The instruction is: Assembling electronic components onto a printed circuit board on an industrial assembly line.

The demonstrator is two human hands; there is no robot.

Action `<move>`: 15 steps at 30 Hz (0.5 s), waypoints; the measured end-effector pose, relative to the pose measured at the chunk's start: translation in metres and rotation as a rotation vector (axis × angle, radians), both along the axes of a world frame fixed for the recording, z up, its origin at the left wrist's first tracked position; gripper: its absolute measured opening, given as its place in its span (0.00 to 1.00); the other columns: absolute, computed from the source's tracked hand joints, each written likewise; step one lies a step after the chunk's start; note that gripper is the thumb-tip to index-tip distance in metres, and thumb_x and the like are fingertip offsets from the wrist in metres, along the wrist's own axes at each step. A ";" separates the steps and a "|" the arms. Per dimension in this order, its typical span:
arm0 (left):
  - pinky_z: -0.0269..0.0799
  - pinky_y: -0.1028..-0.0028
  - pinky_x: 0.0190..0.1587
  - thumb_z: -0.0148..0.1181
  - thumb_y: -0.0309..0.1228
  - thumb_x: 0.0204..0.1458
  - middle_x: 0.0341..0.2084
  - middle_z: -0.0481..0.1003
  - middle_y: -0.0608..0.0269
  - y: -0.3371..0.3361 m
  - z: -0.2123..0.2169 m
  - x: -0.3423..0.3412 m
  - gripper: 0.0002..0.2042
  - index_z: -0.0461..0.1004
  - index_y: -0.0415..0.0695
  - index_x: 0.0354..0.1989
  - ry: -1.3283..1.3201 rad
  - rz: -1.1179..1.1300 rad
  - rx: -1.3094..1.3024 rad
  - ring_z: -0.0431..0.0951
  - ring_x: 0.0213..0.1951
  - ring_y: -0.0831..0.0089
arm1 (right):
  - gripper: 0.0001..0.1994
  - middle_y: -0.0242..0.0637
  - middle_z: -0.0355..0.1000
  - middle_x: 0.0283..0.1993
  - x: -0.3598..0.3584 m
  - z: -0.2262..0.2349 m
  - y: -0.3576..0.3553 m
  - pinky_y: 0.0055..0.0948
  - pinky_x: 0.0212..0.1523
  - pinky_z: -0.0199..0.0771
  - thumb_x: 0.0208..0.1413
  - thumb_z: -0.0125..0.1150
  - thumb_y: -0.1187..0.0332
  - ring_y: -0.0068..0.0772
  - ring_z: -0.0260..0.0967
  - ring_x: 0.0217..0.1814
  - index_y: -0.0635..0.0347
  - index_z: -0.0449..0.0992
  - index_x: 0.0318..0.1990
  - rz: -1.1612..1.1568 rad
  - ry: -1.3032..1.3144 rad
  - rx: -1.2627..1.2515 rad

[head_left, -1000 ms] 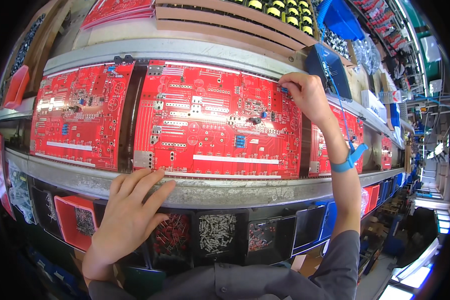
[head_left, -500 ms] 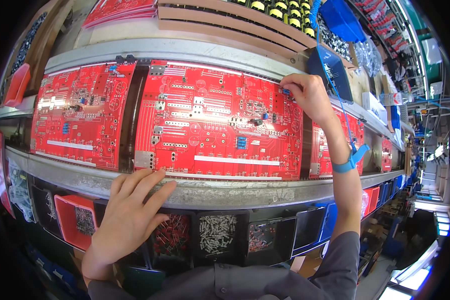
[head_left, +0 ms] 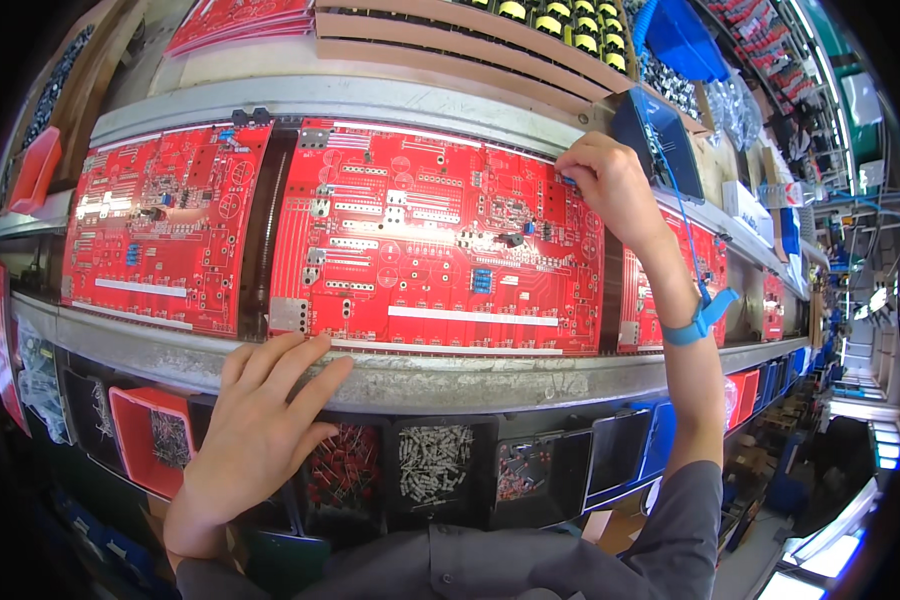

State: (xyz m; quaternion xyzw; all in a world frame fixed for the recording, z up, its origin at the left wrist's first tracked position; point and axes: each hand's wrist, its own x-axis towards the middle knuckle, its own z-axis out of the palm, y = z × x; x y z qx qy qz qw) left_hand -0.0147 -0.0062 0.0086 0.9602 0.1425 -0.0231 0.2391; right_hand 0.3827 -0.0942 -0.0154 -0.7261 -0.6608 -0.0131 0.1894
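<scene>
**Right hand working the top edge of the middle board**

I am watching the right hand (head_left: 610, 185) reaching up to the top right corner of the large red circuit board (head_left: 435, 240), its fingertips pinching together on a small blue part there; the part is too small for me to tell more. A blue wrist strap (head_left: 698, 322) is circling that wrist, with a blue coiled cord (head_left: 670, 170) running up from it toward the shelf above.

The left hand (head_left: 260, 420) is lying open and flat, gripping nothing, its fingertips resting against the lower edge of the same board and the grey metal rail (head_left: 450, 380) carrying it.

The board is sitting in the middle of the rail, with a second red board (head_left: 155, 230) just beside it on the left and another partly hidden behind the right forearm.

Below the rail, a row of bins is showing: a red bin (head_left: 155, 435) by the left hand, then dark ones holding small red components (head_left: 340, 470) and pale grey ones (head_left: 435, 455).
</scene>
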 end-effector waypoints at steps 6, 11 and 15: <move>0.56 0.57 0.58 0.69 0.31 0.36 0.57 0.64 0.58 0.000 0.000 0.000 0.32 0.68 0.46 0.55 -0.002 -0.004 -0.008 0.61 0.59 0.55 | 0.05 0.45 0.74 0.31 -0.001 -0.006 -0.002 0.37 0.38 0.73 0.45 0.58 0.81 0.48 0.73 0.36 0.66 0.78 0.30 -0.057 0.000 0.026; 0.56 0.58 0.58 0.69 0.31 0.37 0.57 0.64 0.59 0.000 -0.001 -0.001 0.32 0.68 0.47 0.56 -0.002 -0.003 0.003 0.61 0.60 0.56 | 0.04 0.44 0.74 0.31 -0.005 -0.009 0.000 0.39 0.38 0.73 0.45 0.58 0.78 0.49 0.73 0.35 0.64 0.78 0.29 -0.106 -0.006 0.023; 0.56 0.58 0.58 0.69 0.31 0.36 0.57 0.64 0.59 0.001 -0.002 -0.002 0.32 0.68 0.47 0.56 -0.011 -0.002 -0.006 0.61 0.59 0.57 | 0.04 0.44 0.74 0.31 -0.006 -0.013 0.000 0.39 0.37 0.73 0.46 0.57 0.78 0.49 0.73 0.35 0.64 0.78 0.29 -0.109 0.012 0.042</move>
